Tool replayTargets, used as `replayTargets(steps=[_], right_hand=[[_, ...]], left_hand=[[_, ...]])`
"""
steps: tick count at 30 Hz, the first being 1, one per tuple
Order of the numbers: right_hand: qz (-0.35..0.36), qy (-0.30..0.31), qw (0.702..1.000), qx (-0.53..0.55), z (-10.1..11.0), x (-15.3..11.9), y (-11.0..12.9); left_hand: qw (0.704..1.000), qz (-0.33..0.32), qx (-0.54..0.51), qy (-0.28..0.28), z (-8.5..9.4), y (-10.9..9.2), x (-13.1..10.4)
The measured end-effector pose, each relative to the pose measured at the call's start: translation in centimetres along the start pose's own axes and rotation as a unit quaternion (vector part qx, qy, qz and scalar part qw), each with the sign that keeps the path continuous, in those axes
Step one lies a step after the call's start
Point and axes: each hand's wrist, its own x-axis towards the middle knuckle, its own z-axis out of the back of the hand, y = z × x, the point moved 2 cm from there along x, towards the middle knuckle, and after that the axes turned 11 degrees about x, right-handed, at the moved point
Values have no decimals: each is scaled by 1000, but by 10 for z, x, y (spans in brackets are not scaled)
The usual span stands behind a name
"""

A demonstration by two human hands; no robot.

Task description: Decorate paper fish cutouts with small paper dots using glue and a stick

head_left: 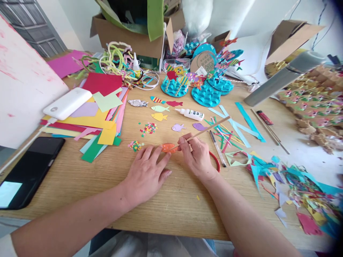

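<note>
An orange paper fish [168, 147] with small pale dots lies flat on the wooden table [107, 178]. My left hand [147, 171] rests spread on the table, its fingertips at the fish's left and lower edge. Between the fingers of my right hand [195, 155] is a thin wooden stick [210, 127], its lower tip touching the fish. Small piles of paper dots [149, 128] lie just beyond my left hand. Farther back are a yellow fish [159, 116], a green fish [160, 109], a red fish [174, 103], a purple fish [178, 127] and a glue bottle [191, 114].
Coloured paper sheets [103, 84], a power bank [67, 103] and a phone [29, 171] are at left. Blue egg-carton pieces [206, 93] stand behind. Paper strips, a pen [218, 148], red-handled scissors [215, 160], scraps [284, 178] and a grey bottle [281, 80] are at right.
</note>
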Motion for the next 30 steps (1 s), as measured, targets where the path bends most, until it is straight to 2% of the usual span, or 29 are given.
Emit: replayTargets(steps=[7,15,30], right_hand=[[7,10,1000,-1,-1,-1,0],[-16,-49,999,-10,4,-3,-5],[-9,-14,1000,-19,0,-1,-5]], left_hand=[[1000,1,0,5,-1,0,1],[1000,0,2,-2,1,0,0],[1000,-3,5,-3,0,0,1]])
